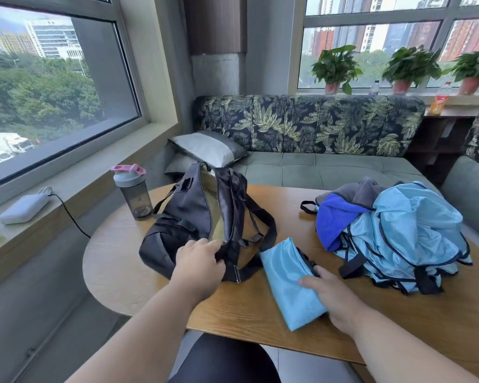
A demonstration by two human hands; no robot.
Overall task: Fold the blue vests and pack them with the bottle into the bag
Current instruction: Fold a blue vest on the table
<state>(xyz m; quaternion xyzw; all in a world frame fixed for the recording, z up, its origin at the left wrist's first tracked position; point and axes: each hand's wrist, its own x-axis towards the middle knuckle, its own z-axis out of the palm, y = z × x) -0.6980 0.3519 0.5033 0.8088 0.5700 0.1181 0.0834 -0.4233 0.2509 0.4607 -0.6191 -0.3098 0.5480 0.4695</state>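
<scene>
A black bag (188, 214) lies on the wooden table (260, 313) with its zip open, showing a pale lining. My left hand (198, 262) grips the near edge of the opening. To its right lies a folded light blue vest (286, 277), and my right hand (331, 295) holds its right side, fingers curled over the top. A heap of unfolded light blue vests (407, 236) with dark trim sits at the table's right, topped by dark blue and grey cloth. The smoky bottle (134, 193) with a grey lid and pink cap stands upright left of the bag.
A white power bank (24, 207) with a black cable rests on the window ledge at left. Behind the table is a leaf-patterned sofa (310, 125) with a grey cushion (209, 147). Potted plants (335, 67) line the far sill.
</scene>
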